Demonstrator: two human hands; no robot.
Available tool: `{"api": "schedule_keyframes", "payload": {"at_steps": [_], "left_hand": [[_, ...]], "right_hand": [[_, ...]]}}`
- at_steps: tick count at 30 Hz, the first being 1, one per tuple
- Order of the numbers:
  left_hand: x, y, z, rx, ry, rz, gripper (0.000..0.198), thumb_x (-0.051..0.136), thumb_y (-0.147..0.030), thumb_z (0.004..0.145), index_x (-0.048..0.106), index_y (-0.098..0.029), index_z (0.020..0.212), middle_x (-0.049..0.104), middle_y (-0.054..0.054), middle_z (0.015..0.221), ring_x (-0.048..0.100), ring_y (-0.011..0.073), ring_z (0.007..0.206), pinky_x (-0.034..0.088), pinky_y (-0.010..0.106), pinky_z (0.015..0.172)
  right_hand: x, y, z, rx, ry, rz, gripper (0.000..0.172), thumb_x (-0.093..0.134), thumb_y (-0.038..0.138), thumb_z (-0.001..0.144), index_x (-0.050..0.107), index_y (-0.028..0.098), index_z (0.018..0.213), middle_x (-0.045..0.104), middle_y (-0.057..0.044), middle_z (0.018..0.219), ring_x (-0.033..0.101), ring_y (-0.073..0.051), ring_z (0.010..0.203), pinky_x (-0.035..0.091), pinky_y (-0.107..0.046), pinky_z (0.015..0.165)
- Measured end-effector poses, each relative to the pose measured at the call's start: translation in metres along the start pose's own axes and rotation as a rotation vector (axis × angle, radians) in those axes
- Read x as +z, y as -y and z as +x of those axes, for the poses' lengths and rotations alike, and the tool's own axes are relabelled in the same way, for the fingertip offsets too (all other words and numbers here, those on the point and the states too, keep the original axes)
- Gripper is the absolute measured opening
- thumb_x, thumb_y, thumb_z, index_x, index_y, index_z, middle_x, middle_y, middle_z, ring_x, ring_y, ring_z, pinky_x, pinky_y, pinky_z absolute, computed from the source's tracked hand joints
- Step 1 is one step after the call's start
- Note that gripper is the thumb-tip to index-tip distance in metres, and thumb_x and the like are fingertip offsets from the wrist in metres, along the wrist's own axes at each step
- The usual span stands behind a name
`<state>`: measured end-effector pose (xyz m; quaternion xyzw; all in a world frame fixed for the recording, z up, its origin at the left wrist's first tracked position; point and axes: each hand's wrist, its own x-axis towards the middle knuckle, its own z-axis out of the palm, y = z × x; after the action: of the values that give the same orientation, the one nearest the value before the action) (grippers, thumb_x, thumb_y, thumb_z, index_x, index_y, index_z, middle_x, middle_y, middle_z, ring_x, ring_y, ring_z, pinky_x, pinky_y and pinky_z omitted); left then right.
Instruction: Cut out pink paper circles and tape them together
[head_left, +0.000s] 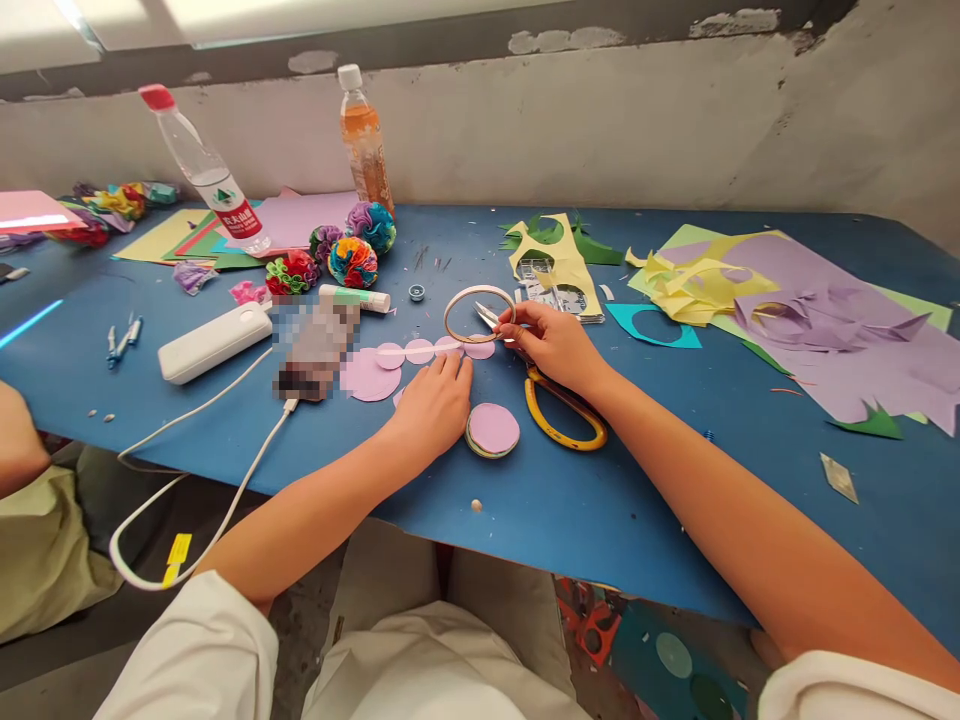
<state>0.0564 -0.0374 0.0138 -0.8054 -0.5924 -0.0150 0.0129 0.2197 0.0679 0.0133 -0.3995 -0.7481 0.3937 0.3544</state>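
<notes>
My right hand (559,345) pinches a thin roll of tape (480,290), held on edge just above the table. A pale strip of tape (405,352) runs leftward across a row of small purple paper circles (480,350). My left hand (435,400) lies with fingers stretched over that row, covering part of it. Left of it rests a larger purple paper circle (367,380). A stack of round paper pieces (493,430) sits between my hands. Yellow-handled scissors (534,405) lie partly under my right hand.
On the left are a phone (319,345) with a white cable, a white power bank (215,343), a glue stick (356,298) and paper flower balls (352,262). Two bottles (367,150) stand behind. Paper scraps (810,310) spread right. Another person's arm (19,440) is far left.
</notes>
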Motion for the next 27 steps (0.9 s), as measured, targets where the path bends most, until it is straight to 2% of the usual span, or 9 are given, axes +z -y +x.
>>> {"api": "schedule_keyframes", "payload": {"at_steps": [16, 27], "left_hand": [[-0.002, -0.0004, 0.0, -0.042, 0.013, -0.038, 0.047, 0.037, -0.014, 0.09, 0.044, 0.0, 0.134, 0.049, 0.024, 0.136, 0.046, 0.0326, 0.13, 0.044, 0.041, 0.102], [-0.003, -0.0002, 0.0023, -0.022, 0.04, -0.01, 0.044, 0.034, -0.012, 0.09, 0.046, 0.001, 0.131, 0.049, 0.024, 0.136, 0.047, 0.0296, 0.128, 0.045, 0.039, 0.099]], "right_hand": [[-0.0021, -0.0017, -0.0017, -0.027, 0.018, -0.09, 0.013, 0.059, 0.032, 0.081, 0.062, 0.021, 0.087, 0.071, -0.006, 0.088, 0.066, -0.022, 0.073, 0.054, -0.042, 0.077], [-0.002, -0.0018, -0.0011, -0.054, 0.039, -0.143, 0.016, 0.056, 0.034, 0.083, 0.063, 0.021, 0.09, 0.071, -0.005, 0.089, 0.066, -0.021, 0.073, 0.054, -0.04, 0.076]]}}
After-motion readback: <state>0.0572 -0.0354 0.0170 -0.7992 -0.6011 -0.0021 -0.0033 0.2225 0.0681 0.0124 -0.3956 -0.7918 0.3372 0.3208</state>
